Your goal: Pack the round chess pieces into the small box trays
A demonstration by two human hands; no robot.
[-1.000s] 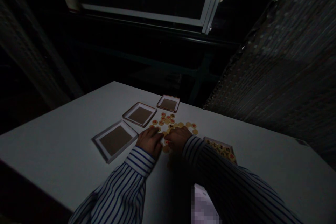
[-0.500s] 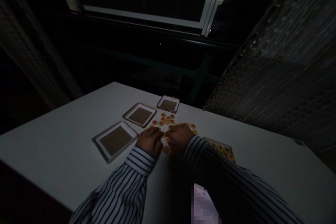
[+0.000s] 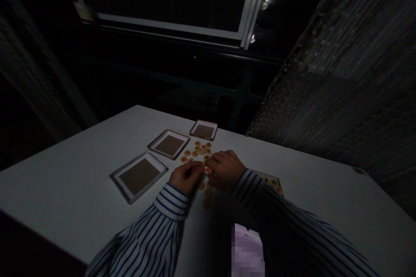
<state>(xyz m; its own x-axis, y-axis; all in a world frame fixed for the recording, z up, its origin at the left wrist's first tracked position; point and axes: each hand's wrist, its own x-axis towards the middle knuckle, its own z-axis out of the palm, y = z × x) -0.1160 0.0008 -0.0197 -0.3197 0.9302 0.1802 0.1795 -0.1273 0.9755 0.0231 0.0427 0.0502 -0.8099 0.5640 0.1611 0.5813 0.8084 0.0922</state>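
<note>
Several round yellow pieces with red marks (image 3: 196,150) lie scattered on a white table (image 3: 81,194). My right hand (image 3: 225,169) is raised a little above the table with its fingers closed on a few of these pieces (image 3: 208,169). My left hand (image 3: 184,177) is curled beside it, fingertips touching the same small pile. More pieces lie under my hands (image 3: 206,201). Both arms wear blue-striped white sleeves.
Three shallow square trays with brown bottoms stand in a row: a large one (image 3: 139,176), a middle one (image 3: 168,143) and a small one (image 3: 203,130). A box holding more pieces (image 3: 273,183) lies behind my right wrist. The room is dark, with a window frame (image 3: 169,26) beyond.
My right hand has lifted off the table with pieces pinched in it, and my left hand has closed in next to it. The view has shifted slightly.
</note>
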